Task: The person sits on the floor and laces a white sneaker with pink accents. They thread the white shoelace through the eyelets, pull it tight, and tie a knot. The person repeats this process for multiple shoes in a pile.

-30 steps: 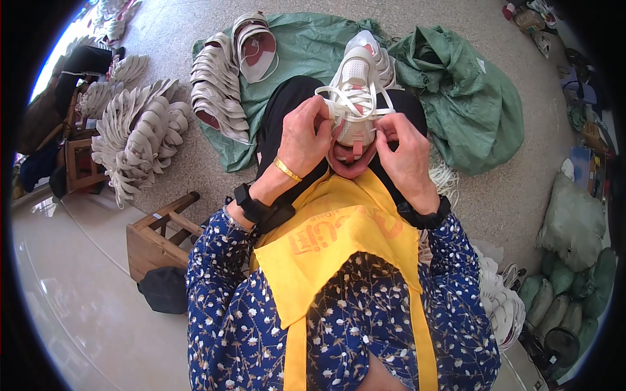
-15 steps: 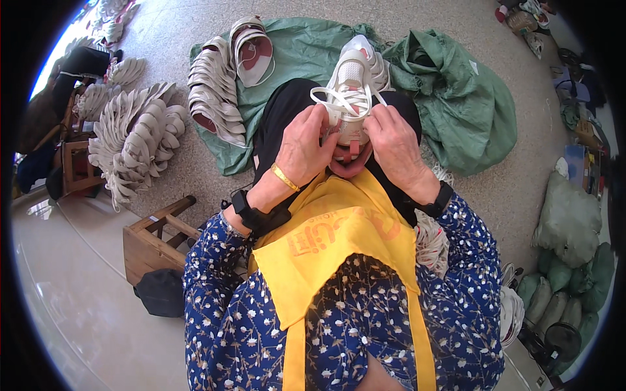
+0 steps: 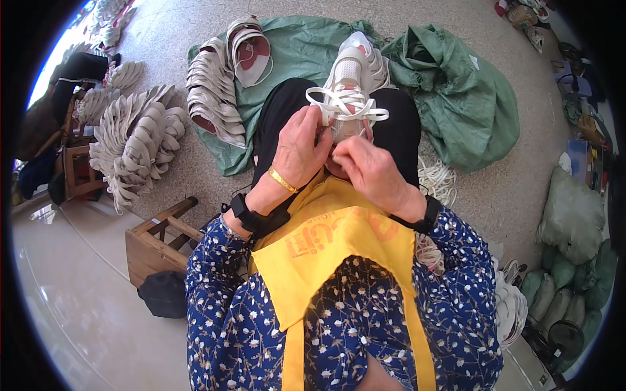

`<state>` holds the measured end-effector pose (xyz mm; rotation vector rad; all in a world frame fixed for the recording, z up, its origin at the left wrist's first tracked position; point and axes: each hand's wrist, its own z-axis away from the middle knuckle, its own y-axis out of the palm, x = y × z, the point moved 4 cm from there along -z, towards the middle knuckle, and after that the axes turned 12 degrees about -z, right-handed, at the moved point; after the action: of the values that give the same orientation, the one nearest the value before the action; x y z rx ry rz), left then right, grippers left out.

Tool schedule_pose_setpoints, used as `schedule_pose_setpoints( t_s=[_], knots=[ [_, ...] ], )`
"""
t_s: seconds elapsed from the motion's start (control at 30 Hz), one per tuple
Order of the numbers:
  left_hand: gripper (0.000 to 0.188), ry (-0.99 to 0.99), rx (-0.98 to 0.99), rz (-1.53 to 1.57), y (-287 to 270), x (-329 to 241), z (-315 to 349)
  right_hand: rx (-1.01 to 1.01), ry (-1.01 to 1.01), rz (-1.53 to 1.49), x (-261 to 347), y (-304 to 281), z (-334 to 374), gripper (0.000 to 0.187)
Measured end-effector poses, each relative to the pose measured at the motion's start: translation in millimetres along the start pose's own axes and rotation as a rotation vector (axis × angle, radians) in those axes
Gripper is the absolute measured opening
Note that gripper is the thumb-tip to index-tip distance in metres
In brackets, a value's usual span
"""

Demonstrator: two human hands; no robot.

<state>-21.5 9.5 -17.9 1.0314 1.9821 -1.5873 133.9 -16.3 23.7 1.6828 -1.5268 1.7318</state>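
Item: I count one wooden stool (image 3: 156,241) on the floor, left. Left hand (image 3: 301,146) and right hand (image 3: 368,171), both pinched on the white laces (image 3: 345,104) of one shoe (image 3: 349,78) on my lap. One green sack (image 3: 469,104), right.

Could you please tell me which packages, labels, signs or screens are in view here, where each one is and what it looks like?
Yellow apron: on the person's chest, below both hands, with faint orange printed lettering.
Green sack: on the floor right of the white sneaker, crumpled, with a small white tag.
Pale green bags: stacked at the right edge, rounded and stuffed.
No signs or screens show.
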Motion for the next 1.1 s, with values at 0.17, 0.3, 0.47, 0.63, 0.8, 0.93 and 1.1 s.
schedule_pose_setpoints(
  t_s=[0.17, 0.3, 0.47, 0.63, 0.8, 0.93, 1.1],
  knots=[
    [0.013, 0.010, -0.017, -0.019, -1, 3, 2, -0.150, 0.091, 0.190, -20, 0, -19, 0.010],
    [0.012, -0.016, -0.024, -0.016, -1, 4, 1, -0.098, 0.066, 0.368, -26, 8, -29, 0.007],
    [0.012, -0.032, -0.011, 0.038, 2, 4, -2, -0.087, 0.027, 0.347, -8, -6, -26, 0.005],
    [0.011, -0.043, -0.031, 0.114, 1, 4, 0, -0.022, 0.143, 0.172, 10, -33, 13, 0.006],
    [0.009, -0.035, -0.008, 0.102, 0, 2, 0, 0.016, 0.292, 0.102, 13, -44, 51, 0.006],
    [0.010, -0.060, 0.010, 0.062, 0, 3, 1, 0.022, 0.359, -0.016, -2, -46, 55, 0.005],
    [0.012, -0.103, 0.040, 0.095, -5, -3, -5, -0.455, 0.515, -0.206, -40, -73, 32, 0.011]
  ],
)
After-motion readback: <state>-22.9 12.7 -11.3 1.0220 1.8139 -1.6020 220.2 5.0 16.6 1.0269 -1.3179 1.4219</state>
